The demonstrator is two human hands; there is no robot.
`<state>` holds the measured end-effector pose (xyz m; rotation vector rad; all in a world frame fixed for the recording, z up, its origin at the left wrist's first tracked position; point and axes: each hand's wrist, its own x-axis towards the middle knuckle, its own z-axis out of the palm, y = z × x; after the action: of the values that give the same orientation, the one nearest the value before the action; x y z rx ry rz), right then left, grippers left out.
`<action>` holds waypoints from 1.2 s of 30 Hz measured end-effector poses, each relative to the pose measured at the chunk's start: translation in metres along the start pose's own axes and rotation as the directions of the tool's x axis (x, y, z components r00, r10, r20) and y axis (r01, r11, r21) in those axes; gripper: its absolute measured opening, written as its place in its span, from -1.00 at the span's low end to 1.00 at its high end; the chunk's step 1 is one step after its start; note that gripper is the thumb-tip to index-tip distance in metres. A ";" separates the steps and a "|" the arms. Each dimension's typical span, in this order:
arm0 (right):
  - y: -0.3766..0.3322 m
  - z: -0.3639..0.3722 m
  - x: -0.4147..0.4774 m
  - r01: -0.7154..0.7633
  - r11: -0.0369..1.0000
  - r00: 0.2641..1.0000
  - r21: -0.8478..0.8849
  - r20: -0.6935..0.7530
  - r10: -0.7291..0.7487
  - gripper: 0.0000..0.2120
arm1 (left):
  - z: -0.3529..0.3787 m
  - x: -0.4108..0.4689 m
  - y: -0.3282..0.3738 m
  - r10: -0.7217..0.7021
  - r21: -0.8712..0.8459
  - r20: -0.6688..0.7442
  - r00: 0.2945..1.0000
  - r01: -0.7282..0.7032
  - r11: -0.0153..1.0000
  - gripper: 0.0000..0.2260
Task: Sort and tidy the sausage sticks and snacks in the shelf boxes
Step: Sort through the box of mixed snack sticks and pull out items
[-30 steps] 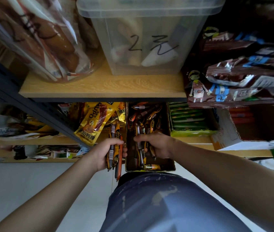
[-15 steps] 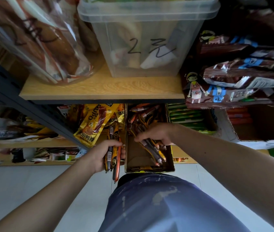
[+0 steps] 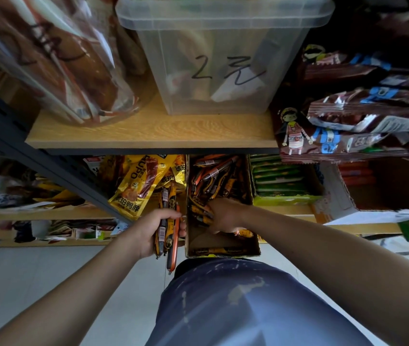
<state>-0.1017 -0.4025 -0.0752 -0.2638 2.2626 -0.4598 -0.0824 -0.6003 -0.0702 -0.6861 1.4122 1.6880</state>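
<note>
A cardboard shelf box (image 3: 255, 242) on the lower shelf holds several orange and yellow sausage sticks (image 3: 211, 176), piled toward its far end. My left hand (image 3: 151, 229) is closed around a bundle of sausage sticks (image 3: 167, 236), held upright just left of the box. My right hand (image 3: 226, 216) reaches into the middle of the box, fingers down on several sticks there; whether it grips them is not plain. The near end of the box shows bare cardboard with a few sticks along the front wall.
Yellow snack packs (image 3: 136, 186) lie left of the box, a green box (image 3: 281, 183) right of it. Above, a wooden shelf (image 3: 153, 131) carries a clear tub (image 3: 218, 58) and a clear bag (image 3: 48, 61). Brown snack packs (image 3: 348, 126) hang at right. A dark upright (image 3: 48, 161) runs diagonally.
My right hand lifted sticks toward the far end of the box, then came back down to its middle. My left hand kept its bundle and barely moved.
</note>
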 end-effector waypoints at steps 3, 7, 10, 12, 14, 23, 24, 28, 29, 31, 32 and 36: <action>-0.002 -0.003 -0.001 0.038 0.999 0.999 -0.037 0.013 -0.037 -0.51 | 0.001 0.000 0.000 0.004 0.001 0.000 1.000 -0.004 1.000 -0.86; -0.003 0.001 0.004 0.016 0.988 1.000 -0.155 0.019 -0.013 -0.42 | 0.002 -0.001 0.000 -0.003 -0.010 -0.004 1.000 0.002 1.000 -0.86; 0.003 0.007 0.009 -0.021 0.989 1.000 -0.148 -0.021 0.018 -0.33 | 0.002 0.000 0.001 -0.002 0.000 -0.025 1.000 0.002 1.000 -0.85; 0.007 0.012 0.009 -0.048 0.992 0.998 -0.119 -0.055 0.042 -0.25 | 0.002 0.000 0.002 0.000 0.006 -0.025 1.000 0.000 1.000 -0.83; 0.008 0.019 0.007 -0.086 0.988 0.993 -0.130 -0.088 0.075 -0.17 | 0.002 0.000 0.002 -0.005 0.004 -0.026 1.000 0.005 1.000 -0.83; 0.006 0.032 0.010 -0.144 0.984 0.976 -0.110 -0.183 0.122 -0.22 | 0.002 0.000 0.001 0.001 0.006 -0.033 0.999 -0.001 1.000 -0.87; 0.008 0.032 0.010 -0.139 0.986 0.976 -0.088 -0.183 0.121 -0.21 | 0.003 0.000 0.002 0.004 0.010 -0.033 0.999 -0.004 1.000 -0.87; 0.013 0.023 0.015 -0.108 0.994 0.989 0.016 -0.104 0.109 -0.35 | 0.001 0.001 0.001 0.005 0.014 -0.025 1.000 -0.005 1.000 -0.87; 0.016 0.021 0.014 -0.108 0.994 0.990 0.020 -0.089 0.110 -0.40 | 0.001 0.001 0.001 0.006 0.014 -0.028 1.000 -0.006 1.000 -0.88; 0.019 0.022 0.010 -0.110 0.993 0.990 0.043 -0.087 0.114 -0.36 | 0.001 0.001 0.001 0.009 0.019 -0.031 0.999 -0.008 1.000 -0.90; 0.019 0.024 0.008 -0.114 0.993 0.989 0.035 -0.089 0.116 -0.30 | 0.002 0.001 0.001 0.011 0.021 -0.033 0.999 -0.010 1.000 -0.90; 0.016 0.040 0.007 -0.089 0.991 0.993 -0.100 -0.089 0.080 -0.18 | 0.004 0.000 0.003 0.007 0.035 -0.036 0.999 -0.006 0.999 -0.88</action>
<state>-0.0772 -0.4004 -0.1114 -0.2036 2.3745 -0.3146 -0.0848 -0.5963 -0.0682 -0.6969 1.4670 1.6600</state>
